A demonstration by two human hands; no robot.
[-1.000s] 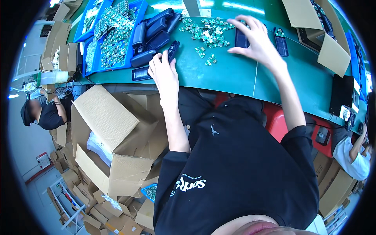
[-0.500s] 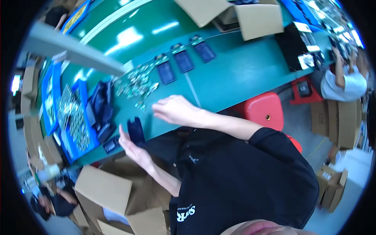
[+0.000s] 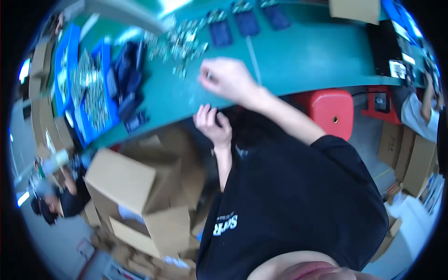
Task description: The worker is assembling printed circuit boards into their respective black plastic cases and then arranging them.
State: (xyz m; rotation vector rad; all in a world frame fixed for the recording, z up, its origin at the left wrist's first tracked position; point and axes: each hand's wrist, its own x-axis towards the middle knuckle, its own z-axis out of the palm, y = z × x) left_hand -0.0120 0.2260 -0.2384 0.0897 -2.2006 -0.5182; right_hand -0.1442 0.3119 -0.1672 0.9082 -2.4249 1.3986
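My left hand (image 3: 213, 126) is at the table's near edge, close to my body, its fingers curled. Something dark shows between the fingers and thumb, too blurred to name. Just beyond it, over the green table (image 3: 308, 56), my right hand (image 3: 228, 80) is closed in a pinch. A tiny shiny bit shows at its fingertips. Ahead of that hand lies a loose heap of small green circuit boards (image 3: 182, 44). Past the heap, dark blue plastic casings (image 3: 220, 35) lie in a row with green boards at their far ends.
Blue bins (image 3: 109, 88) of circuit boards stand at the left, beside piled dark casings (image 3: 127, 70). An open cardboard box (image 3: 123, 179) is below the table's near edge. A red stool (image 3: 331, 112) stands at the right. Other people are at the far left and far right.
The view has tipped, so the table sits higher in it. My left hand has moved right, near my right hand. The dark casing that stood beside it is gone from that spot.
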